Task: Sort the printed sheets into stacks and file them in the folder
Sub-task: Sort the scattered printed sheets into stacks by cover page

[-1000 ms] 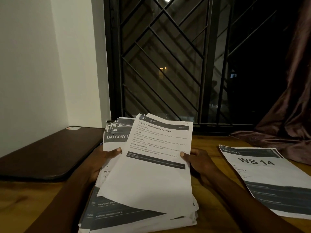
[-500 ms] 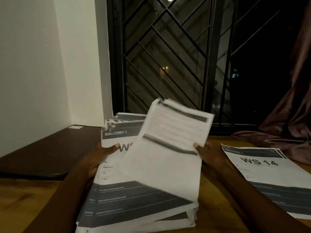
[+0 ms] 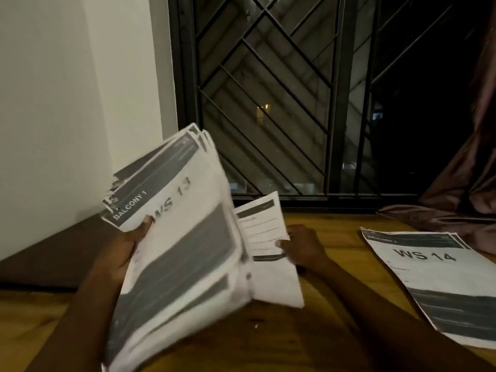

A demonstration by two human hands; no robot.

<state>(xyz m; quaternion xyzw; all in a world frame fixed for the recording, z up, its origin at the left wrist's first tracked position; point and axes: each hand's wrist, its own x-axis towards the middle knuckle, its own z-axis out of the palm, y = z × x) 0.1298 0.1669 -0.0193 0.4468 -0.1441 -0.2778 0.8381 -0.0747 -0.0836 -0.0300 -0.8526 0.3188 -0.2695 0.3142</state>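
My left hand (image 3: 122, 248) grips a thick stack of printed sheets (image 3: 177, 248), lifted and tilted up to the left; its top sheet reads "BALCONY 1" and "WS 13". My right hand (image 3: 302, 247) pinches a single text sheet (image 3: 264, 237) by its right edge, low over the wooden table (image 3: 308, 331) just right of the stack, whose edge covers the sheet's left part. Another printed sheet marked "WS 14" (image 3: 440, 285) lies flat on the table at the right. A dark brown folder (image 3: 51, 261) lies at the left against the wall.
A window with a black metal grille (image 3: 268, 103) stands behind the table. A brown curtain (image 3: 461, 194) drapes onto the table's far right corner. A white wall (image 3: 67, 103) borders the left side.
My left hand has raised the stack off the table and tilted it leftwards. My right hand has carried the text sheet off the top and down to the right of the stack.
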